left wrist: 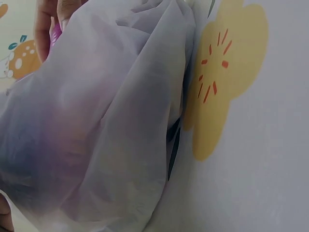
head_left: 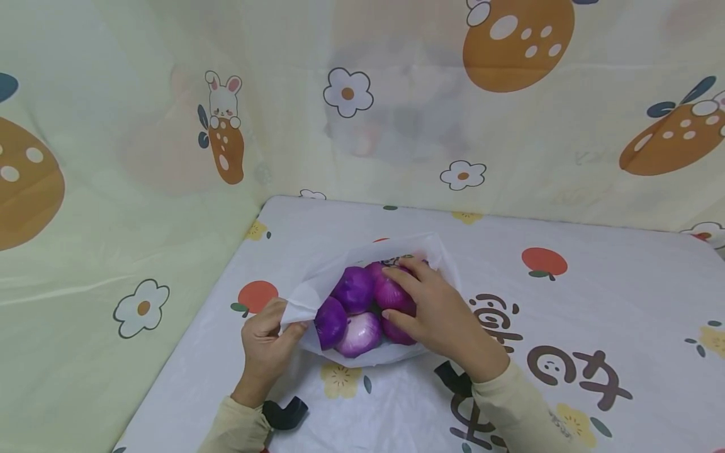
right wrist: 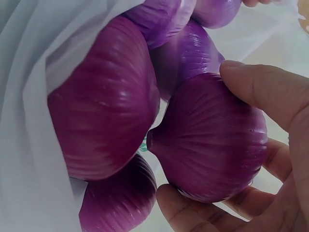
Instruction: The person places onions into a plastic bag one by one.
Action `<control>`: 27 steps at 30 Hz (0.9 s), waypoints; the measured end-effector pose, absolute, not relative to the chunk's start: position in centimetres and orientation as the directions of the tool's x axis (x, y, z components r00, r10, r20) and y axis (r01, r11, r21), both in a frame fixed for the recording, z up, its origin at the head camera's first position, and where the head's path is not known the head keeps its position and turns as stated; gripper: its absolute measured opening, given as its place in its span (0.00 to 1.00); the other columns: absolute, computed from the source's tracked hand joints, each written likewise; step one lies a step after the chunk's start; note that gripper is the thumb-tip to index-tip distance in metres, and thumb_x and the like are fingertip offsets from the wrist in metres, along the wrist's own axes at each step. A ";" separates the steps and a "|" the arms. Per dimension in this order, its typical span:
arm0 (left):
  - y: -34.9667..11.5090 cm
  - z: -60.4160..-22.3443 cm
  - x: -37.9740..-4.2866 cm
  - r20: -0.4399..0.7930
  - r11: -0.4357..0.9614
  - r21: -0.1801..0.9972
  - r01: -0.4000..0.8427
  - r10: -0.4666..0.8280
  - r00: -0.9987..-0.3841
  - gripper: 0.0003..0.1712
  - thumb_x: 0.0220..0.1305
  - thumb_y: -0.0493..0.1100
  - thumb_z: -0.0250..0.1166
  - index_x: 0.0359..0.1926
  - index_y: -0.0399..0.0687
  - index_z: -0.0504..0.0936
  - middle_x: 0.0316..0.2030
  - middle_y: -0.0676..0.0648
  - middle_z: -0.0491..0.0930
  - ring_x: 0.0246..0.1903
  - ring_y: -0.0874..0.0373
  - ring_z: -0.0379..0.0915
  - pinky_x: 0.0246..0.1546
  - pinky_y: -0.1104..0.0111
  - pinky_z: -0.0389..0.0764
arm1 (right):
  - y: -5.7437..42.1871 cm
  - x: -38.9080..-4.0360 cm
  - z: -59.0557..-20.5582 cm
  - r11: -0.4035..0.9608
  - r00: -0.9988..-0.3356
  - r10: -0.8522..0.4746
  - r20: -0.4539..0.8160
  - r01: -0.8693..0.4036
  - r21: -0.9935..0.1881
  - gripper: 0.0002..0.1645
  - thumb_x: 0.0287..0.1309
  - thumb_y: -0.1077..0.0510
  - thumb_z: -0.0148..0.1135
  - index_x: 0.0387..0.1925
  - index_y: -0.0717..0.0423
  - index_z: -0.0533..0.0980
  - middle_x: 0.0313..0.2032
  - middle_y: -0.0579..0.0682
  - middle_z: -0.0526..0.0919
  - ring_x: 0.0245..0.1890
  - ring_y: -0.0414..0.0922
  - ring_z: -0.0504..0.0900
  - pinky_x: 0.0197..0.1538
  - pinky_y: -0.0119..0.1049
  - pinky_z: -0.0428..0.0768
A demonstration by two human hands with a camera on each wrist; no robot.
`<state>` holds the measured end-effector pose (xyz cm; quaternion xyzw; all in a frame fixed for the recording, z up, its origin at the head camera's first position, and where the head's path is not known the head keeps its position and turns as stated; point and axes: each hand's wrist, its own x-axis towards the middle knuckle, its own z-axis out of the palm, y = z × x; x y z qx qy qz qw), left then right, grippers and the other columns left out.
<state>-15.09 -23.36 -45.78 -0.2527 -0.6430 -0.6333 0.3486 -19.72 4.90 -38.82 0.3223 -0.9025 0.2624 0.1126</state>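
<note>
Near the middle of the head view a thin white plastic bag [head_left: 303, 302] lies on the table with its mouth spread, holding several purple onions [head_left: 355, 289]. My left hand [head_left: 263, 343] pinches the bag's left rim between thumb and fingers. Reaching into the bag from the right, my right hand [head_left: 444, 314] grips one dark purple onion [right wrist: 212, 140], thumb on one side and fingers round the other. Other onions [right wrist: 106, 101] lie close beside it in the right wrist view. Translucent bag wall [left wrist: 116, 96] fills much of the left wrist view, hiding most onions there.
A white cloth [head_left: 510, 390] printed with fruit, flowers and lettering covers the table. Behind and to the left hang pale yellow curtains [head_left: 385, 157] with carrot and rabbit prints. Black pieces [head_left: 285, 413] are strapped at both wrists.
</note>
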 end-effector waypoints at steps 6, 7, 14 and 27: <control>-23.4 -45.8 -15.1 0.775 0.073 0.630 0.773 -0.115 -0.621 0.12 0.54 0.21 0.69 0.41 0.29 0.89 0.38 0.50 0.90 0.38 0.58 0.79 0.38 0.75 0.79 | 4.7 -19.8 -39.3 0.651 -0.751 -0.538 0.384 -0.659 -0.377 0.39 0.53 0.51 0.80 0.66 0.53 0.77 0.63 0.62 0.76 0.62 0.60 0.78 0.61 0.57 0.79; -23.4 -45.8 -15.1 0.776 0.075 0.629 0.774 -0.115 -0.620 0.12 0.55 0.22 0.69 0.41 0.29 0.89 0.38 0.50 0.90 0.38 0.58 0.79 0.38 0.75 0.79 | 4.7 -19.9 -39.4 0.651 -0.749 -0.541 0.384 -0.661 -0.373 0.39 0.53 0.51 0.80 0.66 0.54 0.77 0.64 0.62 0.76 0.62 0.60 0.77 0.61 0.57 0.79; -23.4 -45.9 -15.2 0.779 0.074 0.626 0.776 -0.116 -0.617 0.10 0.56 0.24 0.70 0.41 0.30 0.89 0.37 0.50 0.90 0.37 0.58 0.79 0.37 0.75 0.79 | 4.3 -19.9 -39.4 0.651 -0.743 -0.546 0.388 -0.667 -0.361 0.39 0.52 0.51 0.81 0.66 0.54 0.78 0.64 0.63 0.76 0.62 0.60 0.78 0.61 0.56 0.79; -23.5 -45.9 -15.2 0.781 0.103 0.624 0.774 -0.120 -0.613 0.12 0.53 0.22 0.69 0.40 0.31 0.90 0.36 0.51 0.90 0.36 0.58 0.78 0.34 0.74 0.75 | 3.8 -20.0 -39.8 0.643 -0.727 -0.554 0.406 -0.683 -0.346 0.39 0.52 0.55 0.81 0.66 0.55 0.77 0.65 0.63 0.76 0.62 0.61 0.79 0.60 0.57 0.80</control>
